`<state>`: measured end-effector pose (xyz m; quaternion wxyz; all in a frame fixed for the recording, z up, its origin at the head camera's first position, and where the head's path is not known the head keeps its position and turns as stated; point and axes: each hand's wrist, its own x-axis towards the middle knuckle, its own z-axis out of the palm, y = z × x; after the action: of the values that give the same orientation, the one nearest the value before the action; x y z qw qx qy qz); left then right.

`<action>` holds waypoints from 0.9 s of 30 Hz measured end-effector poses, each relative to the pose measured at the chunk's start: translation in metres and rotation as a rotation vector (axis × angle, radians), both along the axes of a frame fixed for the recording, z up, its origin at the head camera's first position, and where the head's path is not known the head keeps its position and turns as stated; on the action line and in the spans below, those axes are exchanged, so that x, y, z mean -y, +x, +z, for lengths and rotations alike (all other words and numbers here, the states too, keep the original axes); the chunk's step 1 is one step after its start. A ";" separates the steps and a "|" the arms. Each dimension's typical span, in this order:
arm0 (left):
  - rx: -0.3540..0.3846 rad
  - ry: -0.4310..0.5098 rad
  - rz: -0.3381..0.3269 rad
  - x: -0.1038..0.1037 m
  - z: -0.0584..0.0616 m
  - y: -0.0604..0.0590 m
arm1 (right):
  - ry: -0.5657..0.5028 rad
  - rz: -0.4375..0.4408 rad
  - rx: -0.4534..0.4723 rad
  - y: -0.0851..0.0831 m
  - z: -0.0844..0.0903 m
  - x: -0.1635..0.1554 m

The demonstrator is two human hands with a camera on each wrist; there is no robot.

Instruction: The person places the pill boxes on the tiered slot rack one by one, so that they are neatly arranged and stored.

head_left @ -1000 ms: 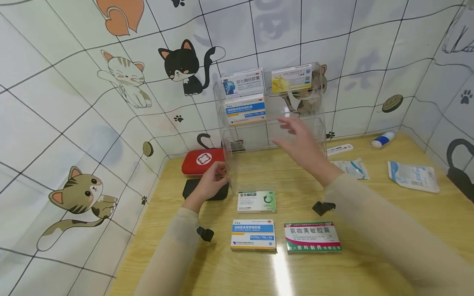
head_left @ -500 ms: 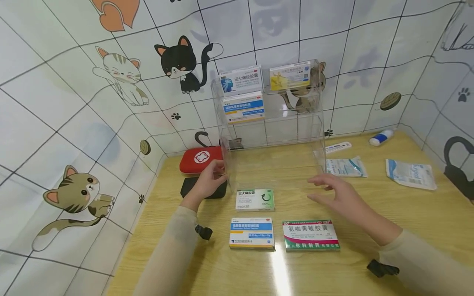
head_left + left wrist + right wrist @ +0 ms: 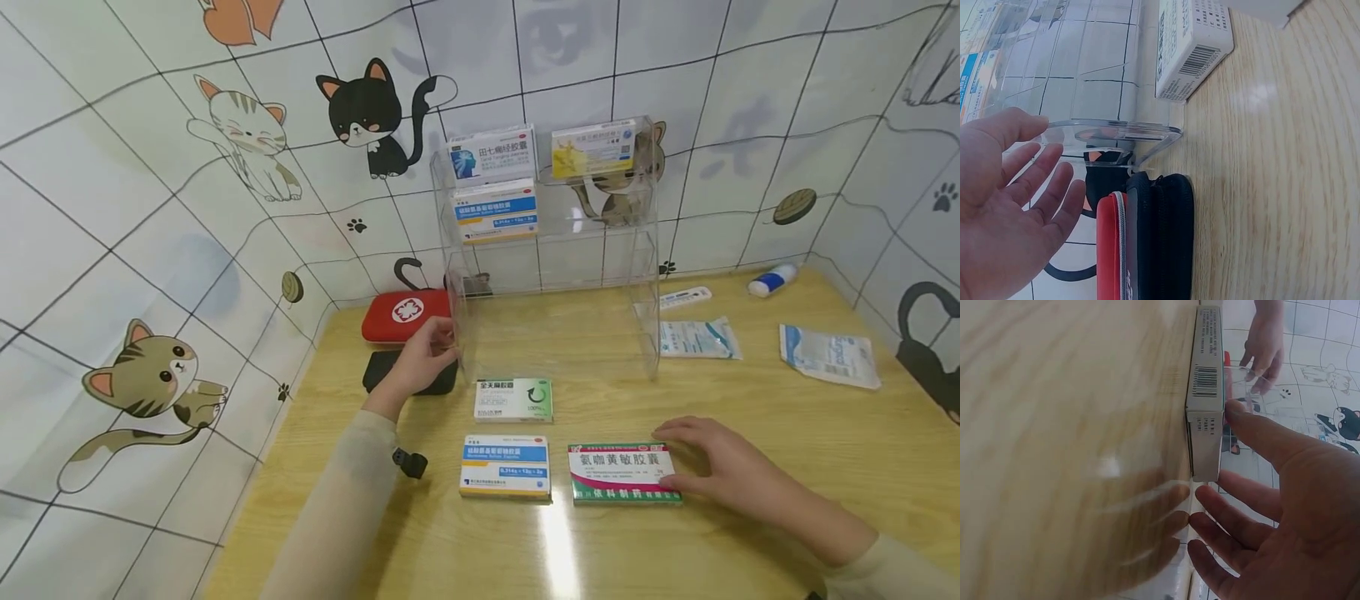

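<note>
My right hand point(image 3: 697, 462) lies on the table at the right end of a green, red and white medicine box point(image 3: 622, 473). Its thumb touches the box's end point(image 3: 1205, 394) while its fingers point(image 3: 1235, 525) stay spread and nearly straight. Left of that box is a blue and yellow box point(image 3: 505, 467), and behind it a green and white box point(image 3: 513, 400). My left hand point(image 3: 427, 354) rests with straight fingers point(image 3: 1041, 181) against the left wall of a clear acrylic shelf point(image 3: 648, 292). The shelf holds three medicine boxes on its upper tiers.
A red first-aid pouch point(image 3: 405, 312) and a black pouch point(image 3: 378, 371) lie left of the shelf, by the tiled wall. To the right lie a white strip point(image 3: 678, 298), a white bottle point(image 3: 775, 280) and two sealed packets point(image 3: 699, 337) point(image 3: 828, 354).
My right hand has drawn back from the shelf front and come down onto the right end of the green, red and white box. The left hand has stayed at the shelf wall.
</note>
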<state>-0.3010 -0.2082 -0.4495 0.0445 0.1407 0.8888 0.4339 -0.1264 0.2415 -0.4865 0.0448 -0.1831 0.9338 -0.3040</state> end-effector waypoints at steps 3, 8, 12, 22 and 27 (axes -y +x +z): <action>-0.008 -0.006 -0.005 0.000 0.003 0.000 | 0.002 0.002 -0.006 0.001 0.000 -0.001; -0.012 -0.018 0.012 0.003 0.006 0.000 | -0.025 -0.010 0.017 -0.002 0.003 0.001; -0.008 -0.014 0.027 0.003 0.008 0.002 | -0.113 -0.003 0.101 -0.004 0.008 0.003; 0.010 -0.009 0.003 -0.003 0.004 0.001 | -0.289 -0.097 -0.133 -0.011 0.027 -0.009; 0.014 -0.023 0.023 -0.004 0.001 0.002 | -0.323 -0.164 -0.334 -0.040 0.049 -0.013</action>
<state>-0.2990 -0.2045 -0.4484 0.0476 0.1270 0.8948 0.4254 -0.1663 0.2540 -0.4376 -0.1649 -0.1590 0.8792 -0.4177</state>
